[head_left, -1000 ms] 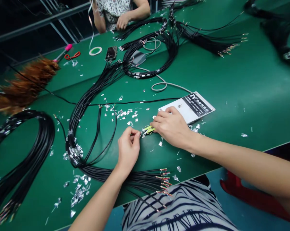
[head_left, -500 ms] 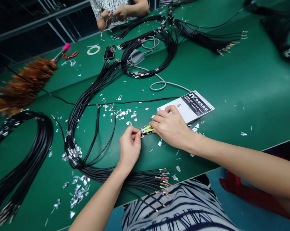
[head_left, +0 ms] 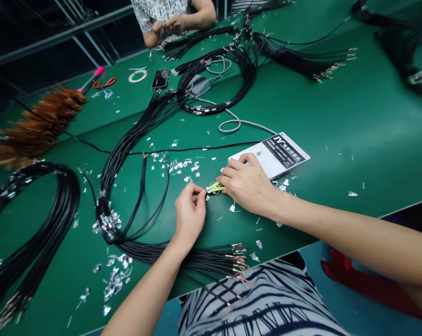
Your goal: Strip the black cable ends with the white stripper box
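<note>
Near the middle of the bench, my left hand (head_left: 190,214) is closed in a pinch on the end of a black cable, mostly hidden by my fingers. Just right of it, my right hand (head_left: 248,186) is wrapped around yellow-green snips (head_left: 216,187), whose blades meet the pinched end at my left fingertips. A bundle of black cables (head_left: 137,252) passes under my left forearm, its stripped coloured wire ends (head_left: 238,266) lying at the bench's front edge. Beyond my right hand lies a white machine plate (head_left: 284,154) with a black label.
Foil scraps (head_left: 178,165) litter the green bench (head_left: 337,121). More cable coils (head_left: 62,205) lie at left and far centre. A feather duster (head_left: 46,121), red scissors (head_left: 104,83), tape roll (head_left: 137,75) and phone (head_left: 160,79) are at the back, near another person's hands (head_left: 169,25).
Both my hands stay almost in place, with the snips still at the cable end. The view has shifted slightly. Across the bench, the other person's hands have moved a little.
</note>
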Motion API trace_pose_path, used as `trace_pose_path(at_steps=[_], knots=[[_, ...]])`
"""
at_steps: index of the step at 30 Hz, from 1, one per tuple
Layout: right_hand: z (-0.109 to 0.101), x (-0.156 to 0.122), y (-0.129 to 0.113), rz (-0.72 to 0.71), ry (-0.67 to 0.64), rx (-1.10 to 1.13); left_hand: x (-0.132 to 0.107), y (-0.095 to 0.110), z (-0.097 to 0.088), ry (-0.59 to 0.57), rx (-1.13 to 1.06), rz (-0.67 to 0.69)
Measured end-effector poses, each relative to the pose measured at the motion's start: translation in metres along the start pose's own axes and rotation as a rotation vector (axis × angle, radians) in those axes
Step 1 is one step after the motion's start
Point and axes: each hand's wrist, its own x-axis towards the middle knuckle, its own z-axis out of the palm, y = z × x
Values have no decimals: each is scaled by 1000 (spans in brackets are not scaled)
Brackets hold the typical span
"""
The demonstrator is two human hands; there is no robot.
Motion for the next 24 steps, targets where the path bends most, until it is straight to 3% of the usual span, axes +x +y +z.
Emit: trace_pose_path(at_steps=[7, 10, 14, 18, 24], knots=[[-5, -2, 1, -5, 34, 39, 1, -1, -1, -3, 0, -7], [-13, -20, 10, 34, 203, 127, 1, -1, -1, -2, -10, -9], [-17, -60, 19, 232, 464, 251, 1, -1, -2, -2, -33, -6], [-7, -86, 14, 252, 466, 287, 1, 0, -3, -5, -32, -19], [8, -87, 10, 292, 469, 175, -1, -1, -7, -10, -47, -51]])
